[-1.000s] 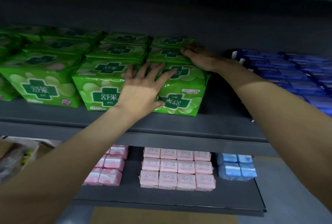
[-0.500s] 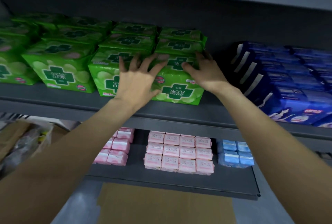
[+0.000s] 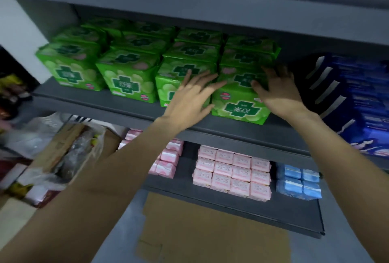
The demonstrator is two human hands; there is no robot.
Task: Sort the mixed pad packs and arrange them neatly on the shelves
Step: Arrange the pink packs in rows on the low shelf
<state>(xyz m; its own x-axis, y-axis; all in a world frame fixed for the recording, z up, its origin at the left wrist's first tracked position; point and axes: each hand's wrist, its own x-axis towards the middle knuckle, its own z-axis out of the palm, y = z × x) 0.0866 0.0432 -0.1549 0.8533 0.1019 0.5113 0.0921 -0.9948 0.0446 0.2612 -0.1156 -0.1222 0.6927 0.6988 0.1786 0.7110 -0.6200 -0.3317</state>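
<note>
Several green pad packs (image 3: 130, 77) stand in rows on the middle shelf (image 3: 88, 98). The rightmost front green pack (image 3: 240, 109) sits at the shelf's edge. My left hand (image 3: 189, 98) lies with spread, straight fingers on the front of the pack beside it and touches the rightmost pack's left side. My right hand (image 3: 277, 92) presses flat on that pack's top right corner. Dark blue packs (image 3: 362, 104) fill the same shelf on the right. On the lower shelf (image 3: 231, 205) lie pink packs (image 3: 231, 174) in a neat block, more pink packs (image 3: 168, 161) to their left, and light blue packs (image 3: 299, 182).
A cardboard box with plastic-wrapped goods (image 3: 69, 153) stands on the floor at the left. Flat cardboard (image 3: 200, 231) lies on the floor below the lower shelf. A gap separates the green packs from the dark blue ones. An upper shelf (image 3: 210, 10) overhangs the green packs.
The camera has pulled back and turned, showing more of the shelves. My right hand slid from the rear packs forward to the front right pack. My left hand stays spread on the front packs.
</note>
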